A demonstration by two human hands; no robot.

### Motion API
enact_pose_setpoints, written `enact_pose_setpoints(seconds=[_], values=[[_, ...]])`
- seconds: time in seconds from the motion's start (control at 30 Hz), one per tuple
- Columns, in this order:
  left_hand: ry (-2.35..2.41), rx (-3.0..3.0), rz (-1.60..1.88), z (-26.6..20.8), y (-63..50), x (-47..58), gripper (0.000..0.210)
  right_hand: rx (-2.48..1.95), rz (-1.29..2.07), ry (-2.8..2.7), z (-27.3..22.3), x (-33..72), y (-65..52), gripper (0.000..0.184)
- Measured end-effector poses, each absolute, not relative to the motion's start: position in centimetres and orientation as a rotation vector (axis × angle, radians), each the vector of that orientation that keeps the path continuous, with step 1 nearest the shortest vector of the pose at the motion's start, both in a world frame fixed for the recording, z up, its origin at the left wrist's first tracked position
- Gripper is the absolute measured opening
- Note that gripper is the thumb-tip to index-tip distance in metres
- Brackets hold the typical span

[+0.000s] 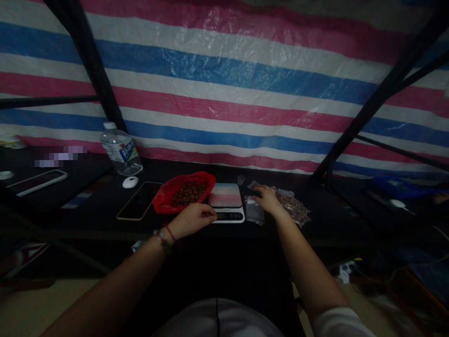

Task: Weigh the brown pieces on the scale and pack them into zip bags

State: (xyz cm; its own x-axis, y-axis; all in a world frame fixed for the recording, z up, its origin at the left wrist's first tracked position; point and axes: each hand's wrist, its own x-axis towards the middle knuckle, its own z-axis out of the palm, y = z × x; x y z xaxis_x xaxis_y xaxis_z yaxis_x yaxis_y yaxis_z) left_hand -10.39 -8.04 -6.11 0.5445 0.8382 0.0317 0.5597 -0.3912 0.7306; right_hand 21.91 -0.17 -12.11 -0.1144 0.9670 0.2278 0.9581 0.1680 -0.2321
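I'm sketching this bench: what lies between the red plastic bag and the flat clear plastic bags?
In the head view, a white rectangular digital scale, the left hand at its near-left corner; a small translucent cup stands behind.

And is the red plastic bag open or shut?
Open: the red plastic bag gapes wide, with the small brown pieces inside exposed.

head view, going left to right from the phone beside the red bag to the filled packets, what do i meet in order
Phone → open red bag of brown bits → white scale → flat clear bag → filled clear packets.
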Motion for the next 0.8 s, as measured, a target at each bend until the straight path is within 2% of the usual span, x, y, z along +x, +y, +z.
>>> enact_pose_setpoints(seconds=[0.2,0.37,0.47,0.6,0.8], values=[[1.130,2.115,0.560,-6.1,-8.2,-10.4,0.032,-2.203,-0.096,-2.080,-11.4,22.3,2.1,0.036],[1.147,2.026,0.612,-6.7,-7.8,-10.5,0.036,-2.216,-0.089,-2.019,-10.6,21.9,2.7,0.030],[1.123,1.903,0.761,-7.1,-7.4,-10.4,0.033,-1.999,0.024,-1.910,-9.4,21.5,2.2,0.032],[1.053,1.685,0.857,-7.2,-7.1,-10.3,0.033,-1.475,0.219,-1.819,-7.3,19.0,-0.4,0.034],[0.961,1.376,0.893,-6.4,-8.0,-9.9,0.041,-1.042,0.455,-1.998,-4.3,12.4,-6.9,0.039]])
